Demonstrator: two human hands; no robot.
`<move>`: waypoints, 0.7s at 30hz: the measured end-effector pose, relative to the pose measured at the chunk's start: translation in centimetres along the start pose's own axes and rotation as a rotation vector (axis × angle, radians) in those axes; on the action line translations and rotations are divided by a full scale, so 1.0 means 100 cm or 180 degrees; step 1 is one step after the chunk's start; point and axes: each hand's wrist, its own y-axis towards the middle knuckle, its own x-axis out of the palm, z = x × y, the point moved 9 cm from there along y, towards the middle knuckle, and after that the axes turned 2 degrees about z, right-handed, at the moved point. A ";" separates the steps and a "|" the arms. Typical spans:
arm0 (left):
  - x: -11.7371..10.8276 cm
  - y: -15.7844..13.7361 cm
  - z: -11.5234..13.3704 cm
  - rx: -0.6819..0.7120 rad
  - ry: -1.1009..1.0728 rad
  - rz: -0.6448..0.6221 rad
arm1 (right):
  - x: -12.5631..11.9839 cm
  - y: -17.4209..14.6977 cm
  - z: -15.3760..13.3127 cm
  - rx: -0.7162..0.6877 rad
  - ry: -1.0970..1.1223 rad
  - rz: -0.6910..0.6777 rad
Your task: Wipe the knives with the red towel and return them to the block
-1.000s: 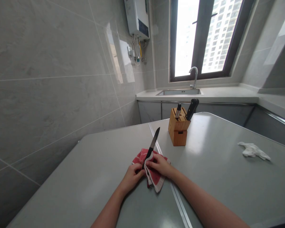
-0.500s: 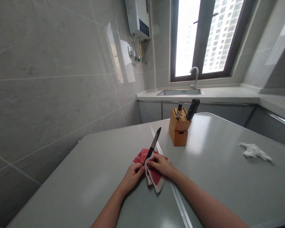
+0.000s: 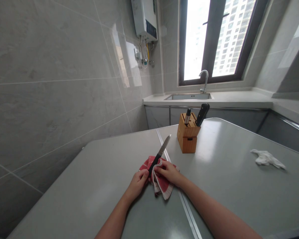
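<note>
A knife with a black handle and a bare steel blade points up and away to the right above the table. My left hand is closed on the butt end of its handle. A red and white cloth is bunched around and under the handle. My right hand pinches a fold of this cloth against the handle's right side. The cloth's lower corner hangs down toward me, and part of the handle shows between the hands.
Beyond the blade stands a wooden knife block holding a black-handled knife and another handled tool. A crumpled white tissue lies to the right on the grey table. A counter with a sink runs behind.
The knife has turned slightly, its tip shifting a little right, and its blade catches more light. More of the handle shows. The left hand has moved slightly left; the right hand is nearly still.
</note>
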 end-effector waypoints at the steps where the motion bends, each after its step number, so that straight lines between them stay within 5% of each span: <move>1: 0.000 0.000 -0.001 -0.0049 -0.0049 0.0005 | -0.001 0.000 0.001 0.0009 -0.0008 0.0040; 21: -0.003 0.000 -0.007 -0.0061 -0.0265 0.0092 | 0.004 -0.001 0.002 0.0078 0.0180 -0.0104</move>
